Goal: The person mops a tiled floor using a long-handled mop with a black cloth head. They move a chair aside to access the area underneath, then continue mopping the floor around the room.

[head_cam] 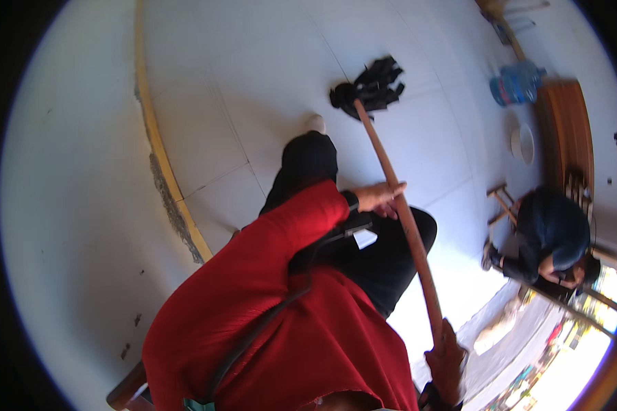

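A mop with a long wooden handle slants from low on the right up to the floor ahead. Its head of black cloth strips lies spread on the pale tiles. My left hand, with a black band at the wrist, grips the handle around its middle. Near the handle's top end, my right hand is closed around the wood, close to my right side. A white shoe tip shows on the floor left of the mop head. A small white object lies against my dark trousers.
A wall with yellow trim and a chipped edge runs along the left. At right are blue water jugs, a white bucket, a wooden cabinet and a bent-over person near a bright doorway. A wooden piece shows lower left.
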Demonstrator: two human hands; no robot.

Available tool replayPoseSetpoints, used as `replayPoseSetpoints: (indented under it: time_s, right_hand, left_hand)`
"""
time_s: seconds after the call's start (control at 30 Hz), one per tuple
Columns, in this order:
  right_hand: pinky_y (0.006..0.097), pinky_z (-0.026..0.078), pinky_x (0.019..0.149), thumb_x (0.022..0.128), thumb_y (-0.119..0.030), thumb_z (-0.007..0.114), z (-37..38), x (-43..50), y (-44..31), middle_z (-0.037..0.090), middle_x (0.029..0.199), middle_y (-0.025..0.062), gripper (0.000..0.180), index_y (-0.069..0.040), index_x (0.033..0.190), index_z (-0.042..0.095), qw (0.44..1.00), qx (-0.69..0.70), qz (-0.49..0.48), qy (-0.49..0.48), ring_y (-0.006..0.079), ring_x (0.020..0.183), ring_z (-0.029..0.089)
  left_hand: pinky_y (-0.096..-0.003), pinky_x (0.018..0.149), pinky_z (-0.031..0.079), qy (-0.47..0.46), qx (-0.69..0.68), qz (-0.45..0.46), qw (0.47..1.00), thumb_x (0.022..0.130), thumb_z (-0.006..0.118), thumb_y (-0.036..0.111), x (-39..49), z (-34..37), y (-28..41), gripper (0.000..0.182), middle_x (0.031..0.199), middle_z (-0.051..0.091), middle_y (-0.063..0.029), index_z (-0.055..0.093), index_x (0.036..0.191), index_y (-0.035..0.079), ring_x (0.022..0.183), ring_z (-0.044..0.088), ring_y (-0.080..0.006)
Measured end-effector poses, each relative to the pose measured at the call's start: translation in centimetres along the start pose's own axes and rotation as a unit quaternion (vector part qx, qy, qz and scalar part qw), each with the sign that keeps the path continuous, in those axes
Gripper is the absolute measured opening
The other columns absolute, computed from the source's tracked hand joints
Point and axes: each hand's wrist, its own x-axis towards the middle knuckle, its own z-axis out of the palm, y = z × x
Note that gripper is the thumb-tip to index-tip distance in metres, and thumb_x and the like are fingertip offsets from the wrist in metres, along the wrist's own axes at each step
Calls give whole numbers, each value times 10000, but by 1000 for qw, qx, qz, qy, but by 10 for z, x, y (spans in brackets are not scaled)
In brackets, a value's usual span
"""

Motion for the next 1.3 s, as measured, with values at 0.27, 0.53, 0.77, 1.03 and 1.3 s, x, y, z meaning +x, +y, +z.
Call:
replayPoseSetpoints:
  time_s: [0.27, 0.53, 0.77, 1.03, 1.3]
  right_hand:
    - [399, 588, 651, 689, 47, 723, 6, 86, -20, 711, 955, 226, 715, 12, 1369, 504, 993, -78, -92, 11, 357, 752, 721]
    - [417, 574, 623, 728, -33, 771, -17, 286, -123, 670, 787, 241, 677, -43, 1358, 524, 944, -68, -318, 56, 394, 689, 699]
    - [588, 515, 736, 777, -41, 572, 94, 369, -324, 679, 824, 271, 575, -81, 1342, 473, 884, -36, -465, 26, 493, 819, 657]
    - [538, 502, 701, 803, -48, 588, 112, 318, -324, 674, 861, 230, 610, -61, 1402, 478, 846, -81, -525, -48, 432, 806, 663]
    - [363, 555, 743, 794, -81, 699, 32, 236, -251, 708, 895, 166, 593, -35, 1363, 538, 895, 70, -423, -122, 303, 811, 724]
  left_hand:
    - [-400, 653, 607, 194, -332, 119, 915, 943, 589, 203, 35, -25, 26, 189, 873, 637, -98, 546, 1003, 30, 783, 709, -285]
    - [-386, 654, 595, 331, -415, 314, 787, 865, 636, 19, 2, -177, 140, 107, 822, 614, -131, 568, 942, -8, 738, 673, -271]
    - [-298, 667, 536, 446, 115, 522, 718, 950, 629, 134, -191, -322, 107, 176, 896, 652, -94, 611, 1013, -29, 812, 663, -185]
    - [-306, 736, 560, 442, -363, 353, 741, 1003, 580, 155, -302, -237, 49, 140, 904, 643, -88, 584, 989, 16, 866, 682, -205]
    - [-389, 751, 593, 350, -358, 385, 775, 970, 640, 208, -270, -138, 25, 205, 787, 631, -101, 592, 917, 16, 776, 692, -239]
